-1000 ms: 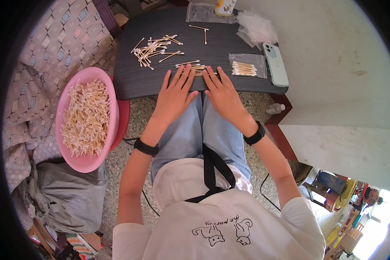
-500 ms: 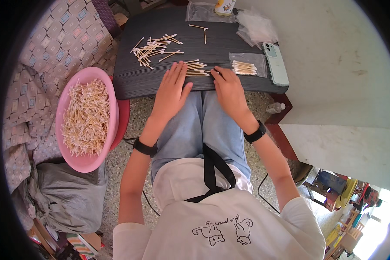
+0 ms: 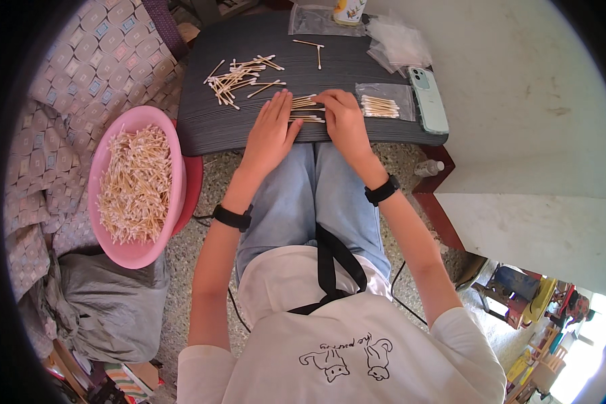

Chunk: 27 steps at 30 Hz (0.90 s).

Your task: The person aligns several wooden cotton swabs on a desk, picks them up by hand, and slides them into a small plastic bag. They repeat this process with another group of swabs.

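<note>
Several cotton swabs (image 3: 307, 118) lie side by side on the dark table (image 3: 202, 131), between my two hands. My left hand (image 3: 271, 131) rests flat, its fingers stretched out along the swabs' left ends. On the other side, my right hand (image 3: 345, 121) bends its fingers over the right ends of the upper swabs; its fingertips are partly hidden, so I cannot tell whether they pinch one. Right of it, a clear plastic bag (image 3: 405, 108) holds a row of swabs. Farther off to the left lies a loose heap of cotton swabs (image 3: 239, 77).
A pink basin (image 3: 176, 155) full of swabs stands left of the table. A pale green phone (image 3: 429, 101) lies at the table's right edge. Empty clear bags (image 3: 400, 40) and a cup (image 3: 349, 10) are at the back. Two swabs (image 3: 319, 57) lie apart near them.
My right hand has shifted left and slightly up, from beside the row onto the upper swabs' right ends. A gap now shows among the swabs. My left hand moved slightly right.
</note>
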{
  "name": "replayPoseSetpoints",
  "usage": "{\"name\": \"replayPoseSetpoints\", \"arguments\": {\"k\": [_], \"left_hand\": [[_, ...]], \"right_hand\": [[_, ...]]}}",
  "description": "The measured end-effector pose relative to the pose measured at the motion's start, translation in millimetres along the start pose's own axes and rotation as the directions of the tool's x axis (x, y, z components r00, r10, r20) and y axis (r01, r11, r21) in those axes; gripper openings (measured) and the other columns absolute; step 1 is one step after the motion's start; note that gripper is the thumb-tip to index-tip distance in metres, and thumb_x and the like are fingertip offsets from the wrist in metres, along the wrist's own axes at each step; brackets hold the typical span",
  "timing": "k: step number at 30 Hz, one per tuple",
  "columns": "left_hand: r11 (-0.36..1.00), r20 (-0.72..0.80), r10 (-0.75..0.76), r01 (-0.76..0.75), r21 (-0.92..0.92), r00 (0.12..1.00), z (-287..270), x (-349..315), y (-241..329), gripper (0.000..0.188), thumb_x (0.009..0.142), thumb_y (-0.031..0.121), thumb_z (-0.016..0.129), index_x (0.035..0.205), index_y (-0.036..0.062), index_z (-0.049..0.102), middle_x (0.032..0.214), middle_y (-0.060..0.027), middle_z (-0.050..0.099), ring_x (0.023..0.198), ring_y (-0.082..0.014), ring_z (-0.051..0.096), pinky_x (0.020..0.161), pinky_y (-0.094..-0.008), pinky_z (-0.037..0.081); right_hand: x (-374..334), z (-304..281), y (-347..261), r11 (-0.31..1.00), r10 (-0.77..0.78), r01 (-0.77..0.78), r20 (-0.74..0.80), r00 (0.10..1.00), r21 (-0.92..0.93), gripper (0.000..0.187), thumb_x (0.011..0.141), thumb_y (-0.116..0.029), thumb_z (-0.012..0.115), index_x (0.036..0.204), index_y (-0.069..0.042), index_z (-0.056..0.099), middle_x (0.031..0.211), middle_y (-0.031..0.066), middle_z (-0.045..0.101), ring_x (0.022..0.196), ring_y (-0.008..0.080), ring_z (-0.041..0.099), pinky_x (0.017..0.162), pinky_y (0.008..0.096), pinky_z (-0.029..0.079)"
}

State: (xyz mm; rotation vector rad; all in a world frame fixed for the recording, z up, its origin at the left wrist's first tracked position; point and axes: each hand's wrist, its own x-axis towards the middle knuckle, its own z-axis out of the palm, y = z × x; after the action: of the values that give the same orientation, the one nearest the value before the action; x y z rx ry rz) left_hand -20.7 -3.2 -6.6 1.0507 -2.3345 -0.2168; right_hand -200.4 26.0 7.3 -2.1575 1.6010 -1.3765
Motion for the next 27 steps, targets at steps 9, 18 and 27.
{"name": "replayPoseSetpoints", "arguments": {"k": [9, 18, 27], "left_hand": [[0.958, 0.018, -0.005, 0.009, -0.285, 1.000, -3.5, 4.2, -2.1, 0.049, 0.093, 0.013, 0.056, 0.139, 0.0040, 0.040, 0.137, -0.0183, 0.049, 0.128, -0.0339, 0.046, 0.108, -0.0410, 0.036], [0.701, -0.021, -0.282, 0.191, -0.687, 0.959, 10.3, 9.5, 1.5, 0.054, 0.096, 0.012, 0.050, 0.146, 0.0025, 0.031, 0.148, -0.0158, 0.038, 0.138, -0.0259, 0.035, 0.112, -0.0346, 0.028], [0.200, 0.100, -0.497, 0.225, -0.954, 0.862, 17.6, 18.2, 9.6, 0.053, 0.100, 0.018, 0.040, 0.148, -0.0001, 0.025, 0.152, -0.0148, 0.031, 0.142, -0.0217, 0.026, 0.115, -0.0314, 0.018]], "right_hand": [[1.2, 5.2, 0.7, 0.981, 0.062, -0.084, 0.127, 0.990, 0.177, 0.038, 0.085, 0.005, 0.050, 0.122, 0.002, 0.054, 0.112, 0.0197, 0.059, 0.109, 0.0382, 0.054, 0.094, 0.0435, 0.044], [-12.8, 13.7, -0.6, 0.977, 0.125, -0.138, 0.089, 0.988, 0.160, 0.053, 0.090, -0.001, 0.050, 0.140, 0.004, 0.034, 0.133, 0.0291, 0.044, 0.124, 0.0437, 0.044, 0.104, 0.0437, 0.037], [-1.6, 22.1, 6.8, 0.881, 0.329, -0.317, 0.025, 0.944, 0.351, 0.051, 0.095, -0.005, 0.048, 0.143, 0.002, 0.033, 0.139, 0.0221, 0.045, 0.130, 0.0306, 0.044, 0.103, 0.0345, 0.037]]}}
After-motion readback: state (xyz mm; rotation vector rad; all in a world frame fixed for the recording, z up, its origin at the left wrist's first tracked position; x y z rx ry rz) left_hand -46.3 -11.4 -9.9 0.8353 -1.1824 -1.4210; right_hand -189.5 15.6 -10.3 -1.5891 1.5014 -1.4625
